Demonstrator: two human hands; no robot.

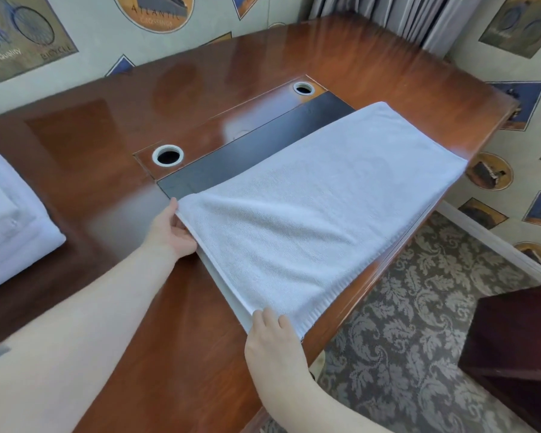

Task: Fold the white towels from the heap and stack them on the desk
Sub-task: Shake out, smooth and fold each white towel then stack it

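Head view: A white terry towel (319,207), folded over into a long double layer, lies flat on the glossy reddish-brown wooden desk (113,126). Its far end reaches the desk's right edge; its near short edge lies between the two hands. The towel partly covers a black rectangular inset panel (250,151), beside which sit two round white-rimmed cable holes (167,155).

The left hand (172,229) grips the towel's near-left corner, thumb on top of the upper layer, fingers curled beneath it. The right hand (272,342) pinches the near-right corner at the ribbed hem, fingers bent over the cloth.

A stack of folded white towels (10,220) rests on the desk at far left, well apart from both hands.
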